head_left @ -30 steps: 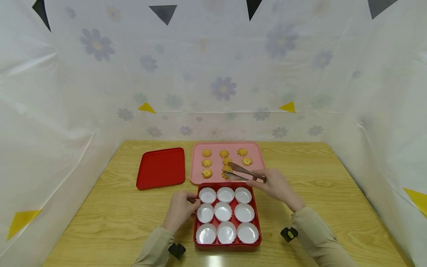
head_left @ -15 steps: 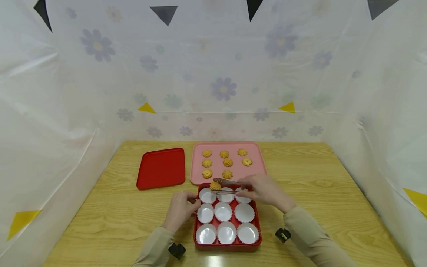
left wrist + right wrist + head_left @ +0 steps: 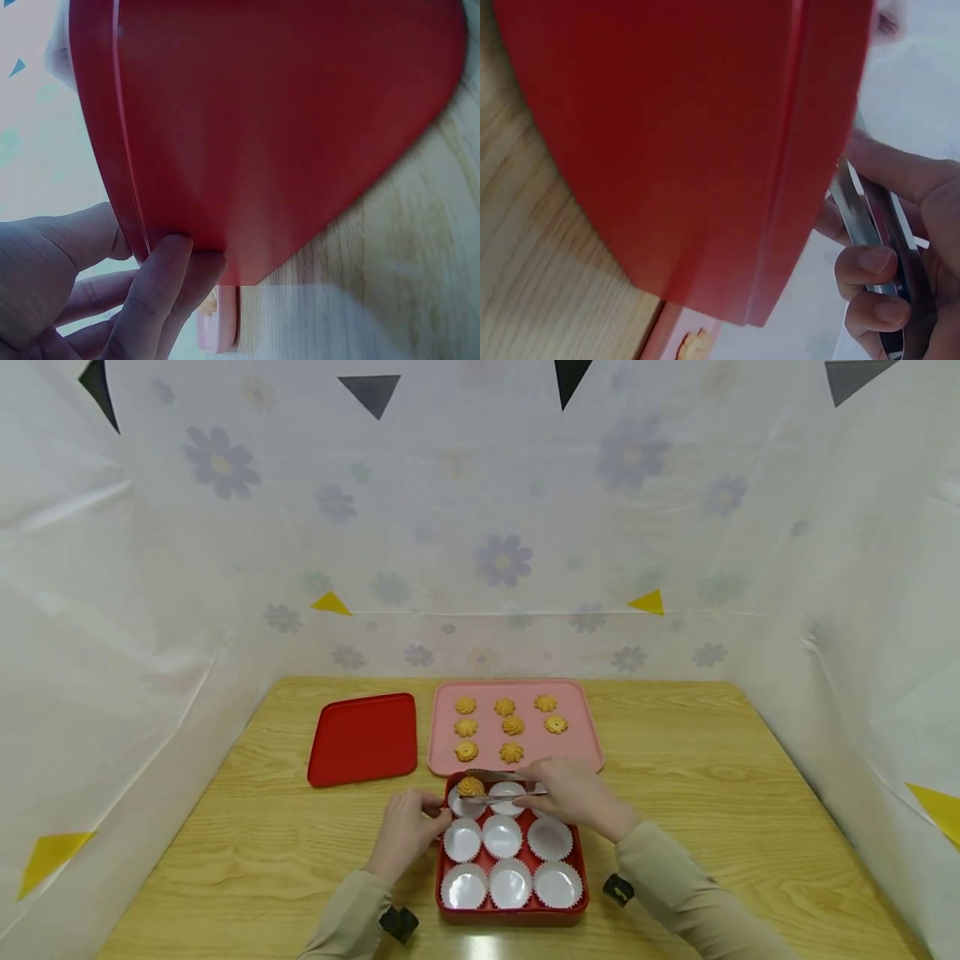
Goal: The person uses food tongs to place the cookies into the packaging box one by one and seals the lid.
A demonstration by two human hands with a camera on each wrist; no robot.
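My left hand [image 3: 407, 831] holds the left wall of a red box [image 3: 512, 917]; in the left wrist view its thumb and fingers [image 3: 154, 285] pinch the rim. White paper cups [image 3: 502, 836] stand in the box in three rows. My right hand [image 3: 577, 793] grips metal tongs [image 3: 495, 775], curled around their handles [image 3: 911, 270] in the right wrist view. Between the tongs' tips is a swirled cookie [image 3: 470, 787], over the back-left cup [image 3: 467, 808]. The right hand partly hides the back-right cup.
Behind the box lies a pink tray [image 3: 573, 747] bearing several cookies [image 3: 512, 752]. A flat red lid-like tray [image 3: 362, 740] lies at the back left of the wooden table [image 3: 247, 835]. White sheeting [image 3: 450, 527] hangs around the table's back and sides.
My right hand has lifted the cookie off the pink tray with the tongs and carried it left and toward me, over the box's back-left cup. The left hand has stayed at the box.
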